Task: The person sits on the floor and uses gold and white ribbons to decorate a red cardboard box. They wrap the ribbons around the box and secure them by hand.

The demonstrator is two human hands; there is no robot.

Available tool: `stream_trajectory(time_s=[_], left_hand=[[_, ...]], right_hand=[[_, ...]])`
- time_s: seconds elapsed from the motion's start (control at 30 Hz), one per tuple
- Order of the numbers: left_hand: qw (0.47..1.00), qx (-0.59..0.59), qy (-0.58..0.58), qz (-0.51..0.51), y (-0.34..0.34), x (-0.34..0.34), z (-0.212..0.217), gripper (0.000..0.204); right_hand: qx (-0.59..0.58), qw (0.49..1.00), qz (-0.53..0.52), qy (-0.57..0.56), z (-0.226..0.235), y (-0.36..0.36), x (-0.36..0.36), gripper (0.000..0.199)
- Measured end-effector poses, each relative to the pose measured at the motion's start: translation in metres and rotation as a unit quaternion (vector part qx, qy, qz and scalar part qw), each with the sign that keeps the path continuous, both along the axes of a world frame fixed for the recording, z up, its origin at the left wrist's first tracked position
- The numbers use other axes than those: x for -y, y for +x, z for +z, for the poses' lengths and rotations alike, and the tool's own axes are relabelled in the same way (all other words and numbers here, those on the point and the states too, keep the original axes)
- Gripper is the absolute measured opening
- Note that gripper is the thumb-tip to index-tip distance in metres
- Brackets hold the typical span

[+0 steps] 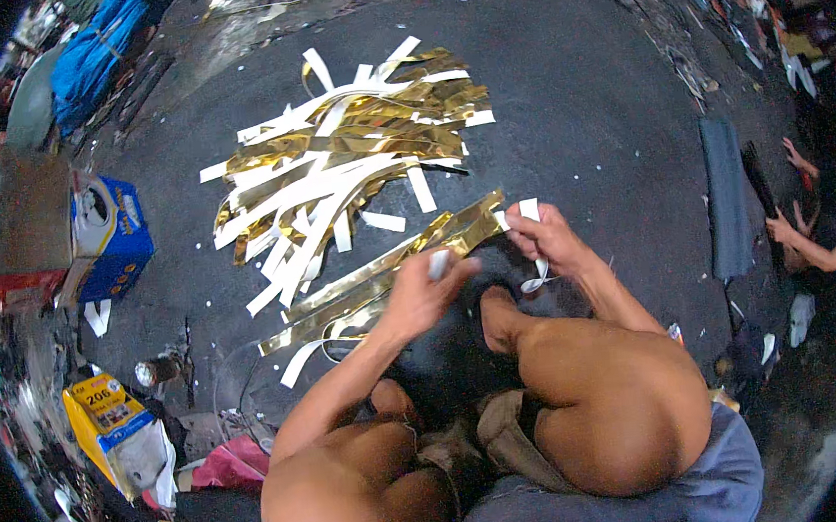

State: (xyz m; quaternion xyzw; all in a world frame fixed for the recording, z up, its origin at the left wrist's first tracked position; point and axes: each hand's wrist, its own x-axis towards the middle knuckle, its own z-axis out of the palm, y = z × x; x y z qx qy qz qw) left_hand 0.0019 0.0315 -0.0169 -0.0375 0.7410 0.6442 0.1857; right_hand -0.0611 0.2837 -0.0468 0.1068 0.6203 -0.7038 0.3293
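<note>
My right hand (555,241) is closed in a pinch on a narrow gold-and-white strip (530,210); its white end sticks up past the fingers and a small curl hangs below. My left hand (425,292) is blurred by motion, with a small white patch (438,264) at its fingers; whether it grips this cannot be made out. Under and beside that hand, long shiny gold strips (360,284) lie on the dark mat. Farther off spreads a loose, tangled pile of gold and white strips (339,158).
A blue and white carton (112,233) stands at the left, near a yellow and blue packet (114,427). Blue cloth (102,60) lies far left. On the right are a grey-blue folded pad (727,196) and another person's arms (804,237). My bare knees flank the near space.
</note>
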Motion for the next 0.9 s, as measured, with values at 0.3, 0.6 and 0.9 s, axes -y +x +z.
stream_trajectory(time_s=[0.3, 0.6, 0.9], left_hand=[[0.994, 0.037, 0.102, 0.021, -0.003, 0.003, 0.007, 0.037], [0.876, 0.098, 0.238, 0.408, 0.009, 0.173, -0.037, 0.029], [0.811, 0.023, 0.095, 0.576, 0.023, 0.263, -0.006, 0.024]], right_hand=[[-0.057, 0.990, 0.102, -0.074, 0.036, 0.018, 0.060, 0.022], [0.102, 0.903, -0.390, -0.148, -0.020, -0.045, -0.077, 0.032], [-0.112, 0.794, -0.598, 0.015, -0.060, -0.059, -0.368, 0.032]])
